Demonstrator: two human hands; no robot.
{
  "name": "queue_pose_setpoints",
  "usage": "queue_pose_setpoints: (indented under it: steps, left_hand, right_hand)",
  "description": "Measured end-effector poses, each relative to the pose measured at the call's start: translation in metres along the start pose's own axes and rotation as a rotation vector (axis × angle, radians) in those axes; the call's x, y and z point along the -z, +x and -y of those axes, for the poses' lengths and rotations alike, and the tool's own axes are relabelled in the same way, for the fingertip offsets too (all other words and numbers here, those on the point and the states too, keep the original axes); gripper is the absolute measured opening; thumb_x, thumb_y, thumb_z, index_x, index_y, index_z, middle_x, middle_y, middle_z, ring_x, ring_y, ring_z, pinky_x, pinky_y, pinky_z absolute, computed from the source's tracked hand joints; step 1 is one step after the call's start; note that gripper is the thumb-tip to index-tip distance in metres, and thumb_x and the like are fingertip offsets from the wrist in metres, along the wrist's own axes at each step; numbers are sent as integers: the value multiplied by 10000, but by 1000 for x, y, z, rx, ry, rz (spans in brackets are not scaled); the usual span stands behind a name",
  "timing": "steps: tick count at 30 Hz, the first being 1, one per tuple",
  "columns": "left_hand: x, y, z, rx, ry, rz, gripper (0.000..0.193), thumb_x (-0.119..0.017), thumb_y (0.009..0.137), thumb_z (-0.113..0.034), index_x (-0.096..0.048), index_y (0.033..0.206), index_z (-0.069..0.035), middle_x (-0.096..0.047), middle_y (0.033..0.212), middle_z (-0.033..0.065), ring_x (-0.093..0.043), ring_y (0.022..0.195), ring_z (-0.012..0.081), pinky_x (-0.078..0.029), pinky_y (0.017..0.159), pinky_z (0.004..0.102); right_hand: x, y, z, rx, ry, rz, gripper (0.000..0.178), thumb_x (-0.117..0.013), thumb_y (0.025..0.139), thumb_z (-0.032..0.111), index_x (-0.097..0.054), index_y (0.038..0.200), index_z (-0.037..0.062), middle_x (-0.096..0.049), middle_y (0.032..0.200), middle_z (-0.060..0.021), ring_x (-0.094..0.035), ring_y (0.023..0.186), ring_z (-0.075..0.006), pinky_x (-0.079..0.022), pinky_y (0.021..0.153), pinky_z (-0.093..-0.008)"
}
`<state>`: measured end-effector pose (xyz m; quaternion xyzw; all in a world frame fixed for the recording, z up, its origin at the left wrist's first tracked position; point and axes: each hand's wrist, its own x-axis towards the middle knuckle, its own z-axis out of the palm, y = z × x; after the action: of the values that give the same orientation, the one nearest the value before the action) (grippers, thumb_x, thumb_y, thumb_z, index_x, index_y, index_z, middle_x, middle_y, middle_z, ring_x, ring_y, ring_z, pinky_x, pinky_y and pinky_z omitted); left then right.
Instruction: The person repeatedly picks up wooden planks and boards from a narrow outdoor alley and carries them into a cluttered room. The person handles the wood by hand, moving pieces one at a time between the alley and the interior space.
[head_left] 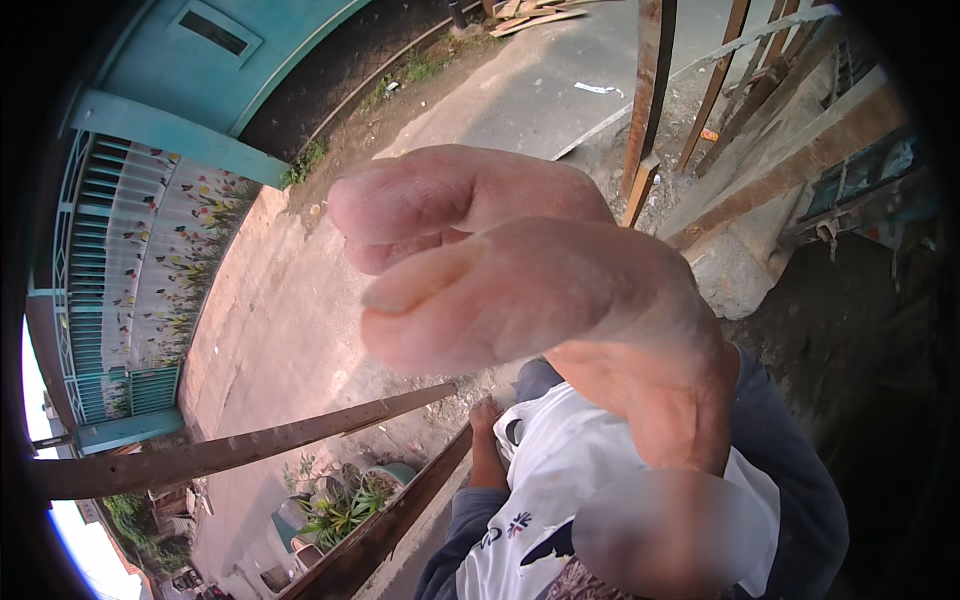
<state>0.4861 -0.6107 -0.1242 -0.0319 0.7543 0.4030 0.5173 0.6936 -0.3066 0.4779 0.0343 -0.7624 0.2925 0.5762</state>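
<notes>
- A hand fills the middle of the view, right up against the camera and blurred by closeness. Its skin is pale pink, creased and slightly glossy, the fingers thick, rounded and lying close together, one fingernail showing as a pale oval. It holds nothing that can be seen. Which of the person's hands it is cannot be told, nor how far it is curled.
- Its wrist runs down to the lower right, where a blurred patch covers part of the frame.
- Below it stands another person in a white printed shirt of soft cloth over dark blue-grey sleeves, one hand resting on a wooden rail.
- That rail is a dark, rough plank running diagonally; a second beam, brown and weathered, crosses above it to the left.
- Under the rails sit potted plants with spiky green leaves in round pots.
- To the right rise rusty, flaking metal posts and slanted wooden boards, beside a lump of grey concrete.
- Farther off lies bare reddish-brown ground, smooth and dusty, then a grey paved strip.
- At far left stands a teal metal gate of slatted bars, backed by a sheet with a flower pattern.
</notes>
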Motion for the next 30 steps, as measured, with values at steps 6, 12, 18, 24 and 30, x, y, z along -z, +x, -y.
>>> queue_pose_setpoints:
  steps: [6, 12, 18, 24, 30]
  left_hand:
    - [-5, -5, 2, -276, 898, 5, 383, -578, 928, -324, -597, 1111, 12, -675, 1019, 193, -677, 908, 317, -553, 736, 427]
    - [-6, 29, -15, -428, 1504, 40, 312, -557, 892, -351, -632, 1028, -80, -695, 994, 182, -677, 949, 354, -535, 795, 490]
    - [-5, 86, -69, -525, 1592, 170, 359, -558, 873, -442, -649, 1016, -125, -703, 1023, 155, -678, 993, 342, -533, 806, 483]
    - [15, 148, -180, -510, 1553, 106, 330, -583, 881, -390, -620, 1059, -115, -699, 1026, 150, -675, 967, 358, -536, 805, 508]
    - [37, 178, -282, -11, 176, -26, 395, -582, 952, -305, -561, 1196, 5, -638, 1117, 175, -660, 858, 290, -556, 665, 379]
  right_hand:
    - [-7, 6, -6, 12, 85, -20, 974, -746, 742, 623, -427, 1387, -32, -443, 1397, -195, -413, 1339, -326, -315, 1108, -456]
    - [8, -12, -31, -102, 293, -68, 961, -734, 759, 622, -427, 1385, -39, -457, 1384, -196, -411, 1340, -330, -305, 1113, -460]
    - [18, -56, -138, -910, 413, -65, 802, -626, 896, 555, -390, 1425, 2, -476, 1378, -175, -444, 1318, -258, -310, 1122, -414]
    - [32, -184, -297, -1450, 192, -402, 717, -661, 904, 436, -395, 1429, 26, -567, 1243, -149, -549, 1134, -228, -447, 954, -374]
    - [63, -301, -370, -1720, 51, -837, 626, -643, 917, 441, -432, 1407, 113, -584, 1208, -95, -557, 1088, -251, -464, 889, -412]
